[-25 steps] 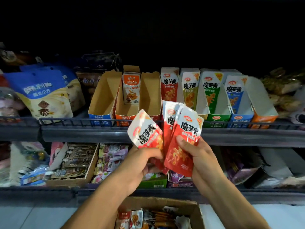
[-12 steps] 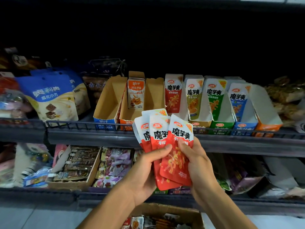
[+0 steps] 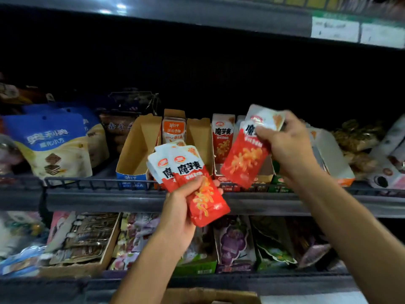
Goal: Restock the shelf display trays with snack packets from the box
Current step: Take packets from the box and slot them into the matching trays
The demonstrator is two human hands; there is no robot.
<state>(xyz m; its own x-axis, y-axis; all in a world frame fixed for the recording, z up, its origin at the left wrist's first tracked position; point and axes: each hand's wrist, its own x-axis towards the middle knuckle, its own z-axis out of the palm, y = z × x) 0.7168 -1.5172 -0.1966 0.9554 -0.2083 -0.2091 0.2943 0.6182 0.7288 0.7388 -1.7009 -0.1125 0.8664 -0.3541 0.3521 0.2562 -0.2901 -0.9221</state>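
While the left hand (image 3: 182, 207) grips a small fan of red-and-white snack packets (image 3: 192, 183) near the centre of the view, in front of the shelf rail (image 3: 105, 183), the right hand (image 3: 287, 145) at about two o'clock from it pinches the top of a single red packet (image 3: 245, 159), tilted and hanging over the red display tray (image 3: 228, 183). One matching packet (image 3: 222, 137) already stands upright at the back of that tray. At nine o'clock from the tray sit an orange tray (image 3: 197, 137) holding one orange packet (image 3: 174, 130) and an open blue-fronted tray (image 3: 133, 170). Further toward nine o'clock stands a blue and cream bag (image 3: 54, 145). At six o'clock, the top edge of the cardboard box (image 3: 210, 296) shows at the bottom of the view, below a lower shelf of mixed snacks (image 3: 234, 242).
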